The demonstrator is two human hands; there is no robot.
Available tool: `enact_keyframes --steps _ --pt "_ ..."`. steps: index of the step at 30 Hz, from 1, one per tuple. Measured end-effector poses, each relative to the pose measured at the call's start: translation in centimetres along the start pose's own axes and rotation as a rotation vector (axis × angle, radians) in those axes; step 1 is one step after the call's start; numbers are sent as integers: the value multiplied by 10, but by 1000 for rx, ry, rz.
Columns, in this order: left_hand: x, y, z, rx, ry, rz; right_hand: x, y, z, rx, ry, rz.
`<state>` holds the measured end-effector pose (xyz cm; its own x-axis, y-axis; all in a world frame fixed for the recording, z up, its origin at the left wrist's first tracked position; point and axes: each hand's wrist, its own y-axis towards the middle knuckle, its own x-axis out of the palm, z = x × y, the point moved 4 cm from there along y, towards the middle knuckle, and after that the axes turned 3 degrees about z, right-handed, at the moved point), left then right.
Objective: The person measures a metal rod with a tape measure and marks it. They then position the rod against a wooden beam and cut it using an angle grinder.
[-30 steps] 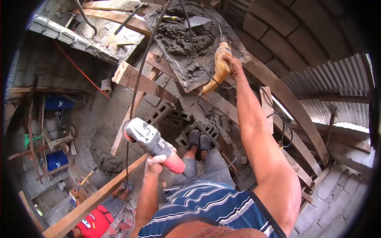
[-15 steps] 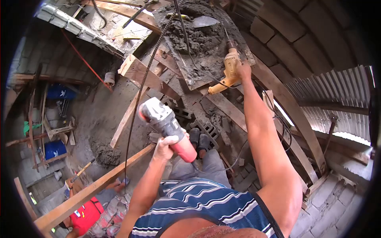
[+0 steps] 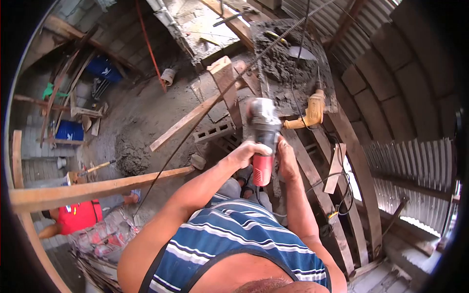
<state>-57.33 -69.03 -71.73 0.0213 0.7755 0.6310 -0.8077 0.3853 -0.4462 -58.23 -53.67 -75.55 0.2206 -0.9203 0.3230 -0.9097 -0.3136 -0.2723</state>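
An angle grinder point(image 3: 264, 124) with a metal head, dark middle and red rear body points away from me in front of my chest. My left hand point(image 3: 250, 154) is wrapped around its body, just ahead of the red part. Against the grinder's right side is my right hand point(image 3: 287, 157), its fingers curled in at the body and partly hidden. A yellow drill point(image 3: 315, 108) with a long bit lies on the right edge of a mortar-covered board point(image 3: 273, 93). On that board, a trowel blade point(image 3: 302, 53) rests in the wet mortar point(image 3: 283, 63).
Wooden beams point(image 3: 349, 136) slope down on my right, with a looped cable point(image 3: 348, 195) beside them. A hollow block point(image 3: 214, 132) and a plank point(image 3: 183, 122) lie ahead. At lower left, a person in a red shirt point(image 3: 80, 216) is behind a timber point(image 3: 102, 191). A rebar rod point(image 3: 210, 102) crosses the view.
My right hand has let go of the drill, which stays on the board, and come to the grinder. The grinder, in my left hand, now points straighter ahead. The view has shifted.
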Motion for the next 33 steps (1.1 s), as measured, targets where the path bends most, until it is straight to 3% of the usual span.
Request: enact_keyframes --steps 2,3,8,10,12,14,16,18,22,28,33 --pt "11 10 1 113 184 -66 -3 14 -16 -68 -173 53" --pt "21 14 7 143 219 -100 5 9 -33 -102 54 64" --pt "54 6 20 255 182 -97 9 9 -74 -249 167 198" --pt "57 -1 20 365 325 -63 0 18 -85 -305 -143 326" --pt "60 -7 27 361 323 -83 3 19 -90 -257 -218 342" --pt "60 -10 37 416 221 -62 31 11 -105 -293 308 117" --pt "57 -17 44 387 219 -12 38 17 -105 -254 407 58" --pt "53 -16 50 385 271 -58 38 21 -102 -254 366 43" --pt "62 -29 61 399 289 -128 44 12 -124 -459 39 93" --pt "104 -43 81 478 476 -242 40 -24 -152 -501 270 -27" --pt "151 -30 78 374 732 -178 14 -45 -174 -601 398 293"
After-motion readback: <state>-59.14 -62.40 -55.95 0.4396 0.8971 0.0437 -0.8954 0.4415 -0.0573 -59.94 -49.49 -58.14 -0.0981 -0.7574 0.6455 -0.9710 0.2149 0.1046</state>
